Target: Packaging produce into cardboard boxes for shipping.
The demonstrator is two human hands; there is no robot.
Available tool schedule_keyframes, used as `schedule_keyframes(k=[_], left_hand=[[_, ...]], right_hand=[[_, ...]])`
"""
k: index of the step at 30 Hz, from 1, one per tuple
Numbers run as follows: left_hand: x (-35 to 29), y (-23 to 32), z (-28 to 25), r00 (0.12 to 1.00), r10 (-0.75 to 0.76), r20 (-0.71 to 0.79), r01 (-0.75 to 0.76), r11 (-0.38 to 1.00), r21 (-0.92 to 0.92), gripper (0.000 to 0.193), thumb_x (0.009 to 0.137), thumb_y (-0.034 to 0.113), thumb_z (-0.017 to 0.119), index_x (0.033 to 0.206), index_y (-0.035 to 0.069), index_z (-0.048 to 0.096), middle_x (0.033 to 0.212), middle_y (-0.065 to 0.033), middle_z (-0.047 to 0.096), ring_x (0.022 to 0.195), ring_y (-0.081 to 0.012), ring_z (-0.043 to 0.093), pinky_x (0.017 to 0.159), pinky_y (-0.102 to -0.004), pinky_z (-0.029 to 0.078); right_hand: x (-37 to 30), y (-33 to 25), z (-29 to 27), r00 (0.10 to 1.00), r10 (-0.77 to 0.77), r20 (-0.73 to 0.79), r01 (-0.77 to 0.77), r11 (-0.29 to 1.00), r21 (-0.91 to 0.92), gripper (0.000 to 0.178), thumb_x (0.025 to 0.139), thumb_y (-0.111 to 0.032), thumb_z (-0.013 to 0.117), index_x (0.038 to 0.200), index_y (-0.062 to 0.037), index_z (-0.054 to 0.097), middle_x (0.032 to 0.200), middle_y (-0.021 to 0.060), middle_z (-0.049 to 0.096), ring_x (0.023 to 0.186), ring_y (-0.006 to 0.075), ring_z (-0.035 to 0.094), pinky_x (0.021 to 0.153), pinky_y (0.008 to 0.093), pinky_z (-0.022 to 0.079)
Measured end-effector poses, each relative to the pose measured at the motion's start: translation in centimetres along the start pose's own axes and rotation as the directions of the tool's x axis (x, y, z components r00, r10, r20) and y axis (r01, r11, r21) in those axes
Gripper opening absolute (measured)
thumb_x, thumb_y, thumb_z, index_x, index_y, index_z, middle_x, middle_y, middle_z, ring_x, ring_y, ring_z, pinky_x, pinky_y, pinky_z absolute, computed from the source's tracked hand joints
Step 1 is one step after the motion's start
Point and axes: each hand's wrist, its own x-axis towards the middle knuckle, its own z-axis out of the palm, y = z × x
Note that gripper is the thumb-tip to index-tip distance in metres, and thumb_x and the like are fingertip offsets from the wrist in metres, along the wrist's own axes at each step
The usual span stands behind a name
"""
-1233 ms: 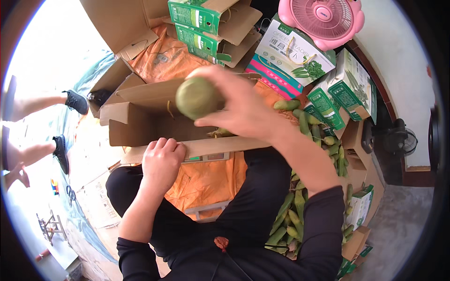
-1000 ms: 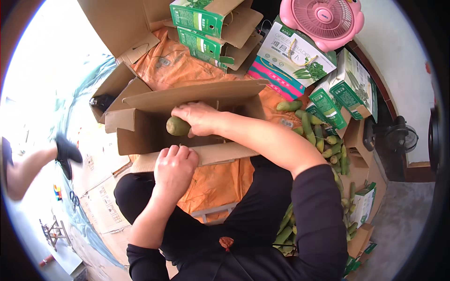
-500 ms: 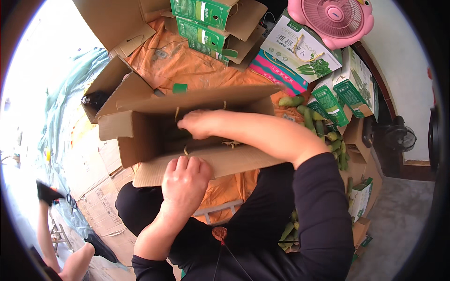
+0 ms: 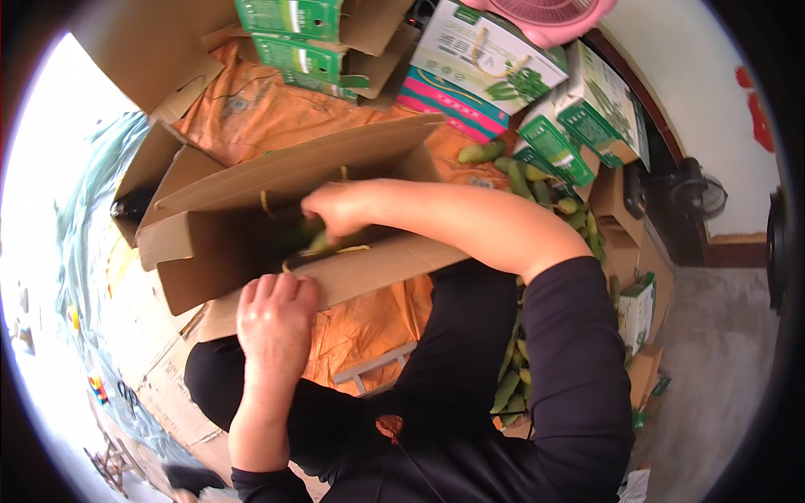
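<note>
A long open cardboard box (image 4: 293, 159) lies across my lap, tilted, with yellow cord loops along its sides. My left hand (image 4: 277, 314) is folded over its near flap (image 4: 369, 272), fingers on top and thumb hidden. Inside the box, my right hand (image 4: 335, 210) is curled, palm down, with the fingertips partly hidden. A green cucumber-like vegetable (image 4: 325, 244) shows beneath that hand and seems to be in its grip; it is dim and blurred. Shadow hides the bottom of the box.
Loose green vegetables (image 4: 579, 218) are heaped to the right. Green-and-white cartons (image 4: 604, 105) and a pink fan (image 4: 545, 17) stand at the back right. Opened green cartons (image 4: 293, 54) lie at the back on an orange sheet (image 4: 251, 117). Another brown box (image 4: 168, 163) adjoins at the left.
The view has shifted, so most things sit further left and higher. Green shows under my right hand in the box. A person's leg at the left has mostly gone from view.
</note>
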Motion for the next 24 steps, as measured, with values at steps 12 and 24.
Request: schedule_keyframes(k=[12,24], left_hand=[[0.5,-0.1,0.1,0.994,-0.109,0.021,0.109,0.994,-0.002,0.021,0.073,0.003,0.058,0.091,0.007,0.069,0.077,-0.0065,0.057,0.081,-0.0248,0.058,0.075,-0.0370,0.046],[0.4,-0.5,0.9,0.990,-0.141,0.019,0.142,0.987,-0.081,0.024,0.070,-0.003,0.065,0.093,0.003,0.067,0.082,-0.0097,0.060,0.083,-0.0287,0.059,0.077,-0.0386,0.045]], right_hand=[[-22.9,4.8,-3.9,0.650,0.183,-0.737,0.311,0.821,0.478,0.031,0.089,-0.012,0.063,0.117,-0.0022,0.058,0.098,0.0061,0.066,0.090,0.0106,0.062,0.080,0.0260,0.050],[-21.2,11.8,39.8,0.714,0.670,-0.203,-0.435,0.652,0.621,0.013,0.075,-0.019,0.057,0.074,-0.0083,0.064,0.089,0.0137,0.066,0.081,0.0344,0.062,0.072,0.0432,0.050]])
